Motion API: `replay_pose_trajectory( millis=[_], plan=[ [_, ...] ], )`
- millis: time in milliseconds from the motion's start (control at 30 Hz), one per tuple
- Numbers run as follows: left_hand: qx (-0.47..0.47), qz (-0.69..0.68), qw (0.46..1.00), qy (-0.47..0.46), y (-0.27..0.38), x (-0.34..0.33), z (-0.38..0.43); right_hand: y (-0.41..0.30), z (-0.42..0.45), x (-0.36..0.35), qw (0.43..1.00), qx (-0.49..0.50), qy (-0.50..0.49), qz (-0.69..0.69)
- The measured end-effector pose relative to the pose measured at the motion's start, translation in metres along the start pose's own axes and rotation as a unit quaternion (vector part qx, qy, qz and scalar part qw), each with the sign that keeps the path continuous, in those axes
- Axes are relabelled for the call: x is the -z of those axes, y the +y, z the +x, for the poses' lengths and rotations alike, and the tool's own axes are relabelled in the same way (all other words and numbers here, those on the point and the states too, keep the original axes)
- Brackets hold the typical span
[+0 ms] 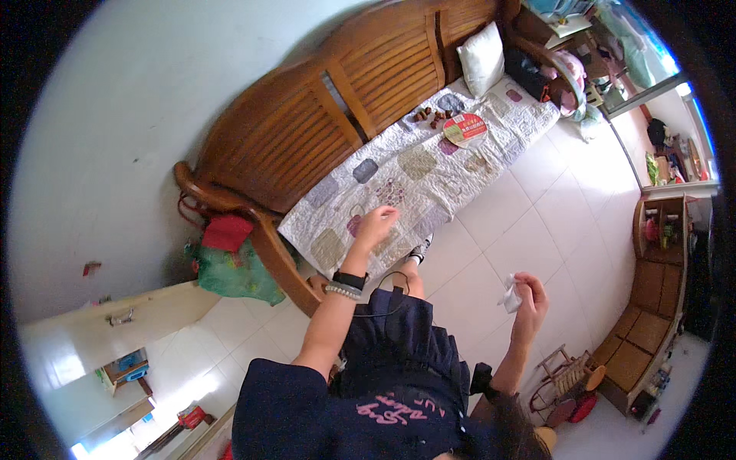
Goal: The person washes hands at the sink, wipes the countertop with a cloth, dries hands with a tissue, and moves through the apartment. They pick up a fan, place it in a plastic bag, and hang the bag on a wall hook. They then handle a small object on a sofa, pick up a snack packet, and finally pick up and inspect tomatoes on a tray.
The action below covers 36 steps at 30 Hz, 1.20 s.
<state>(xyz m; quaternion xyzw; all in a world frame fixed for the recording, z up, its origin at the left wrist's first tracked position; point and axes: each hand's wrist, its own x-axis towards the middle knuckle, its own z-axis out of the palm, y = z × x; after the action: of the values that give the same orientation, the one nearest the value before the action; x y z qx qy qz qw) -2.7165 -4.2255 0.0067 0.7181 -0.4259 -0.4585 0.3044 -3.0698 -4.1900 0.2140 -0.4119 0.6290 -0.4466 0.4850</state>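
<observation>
My right hand (pixel 532 293) is raised over the tiled floor, its fingers closed on a crumpled white tissue (pixel 509 296). Above the near end of a quilted, patterned seat cover (pixel 402 172) is my left hand (pixel 378 225), its fingers curled; whether anything small is between them cannot be told. The cover lies on a wooden bench with a slatted back (pixel 282 138). Toward the bench's far end a round red and green fan or lid (pixel 466 131) lies flat on the cover, beside several small brown objects (pixel 436 117). A white pillow (pixel 483 60) leans against the backrest there.
The bench's curved wooden armrest (pixel 267 241) is at the left, with a red cloth (pixel 227 232) and a green plastic bag (pixel 241 273) outside it. A low wooden cabinet (pixel 638 330) runs along the right, near folded wooden chairs or stools (pixel 566 379). My leg (pixel 411 279) is beside the bench.
</observation>
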Motion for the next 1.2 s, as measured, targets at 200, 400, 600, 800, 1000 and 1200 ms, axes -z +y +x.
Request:
replay_pose_trajectory(
  millis=[200, 400, 600, 800, 1000, 1200],
  plan=[
    [0.172, 0.088, 0.973, 0.124, -0.166, -0.021, 0.177, 0.073, 0.169, -0.03, 0.956, -0.219, -0.037, 0.189],
    [0.242, 0.167, 0.926, 0.235, -0.245, -0.016, 0.3, 0.166, 0.289, -0.054, 0.917, -0.366, -0.113, 0.113],
    [0.165, 0.184, 0.95, 0.19, -0.284, -0.033, 0.365, 0.222, 0.331, -0.099, 0.91, -0.405, -0.089, 0.016],
    [0.176, 0.234, 0.933, 0.207, -0.304, -0.059, 0.385, 0.25, 0.347, -0.129, 0.895, -0.427, -0.11, -0.062],
    [0.199, 0.256, 0.918, 0.229, -0.3, -0.06, 0.39, 0.261, 0.352, -0.145, 0.885, -0.434, -0.13, -0.11],
    [0.101, 0.139, 0.918, 0.357, -0.27, -0.074, 0.361, 0.257, 0.355, -0.162, 0.88, -0.42, -0.159, -0.156]
  ],
)
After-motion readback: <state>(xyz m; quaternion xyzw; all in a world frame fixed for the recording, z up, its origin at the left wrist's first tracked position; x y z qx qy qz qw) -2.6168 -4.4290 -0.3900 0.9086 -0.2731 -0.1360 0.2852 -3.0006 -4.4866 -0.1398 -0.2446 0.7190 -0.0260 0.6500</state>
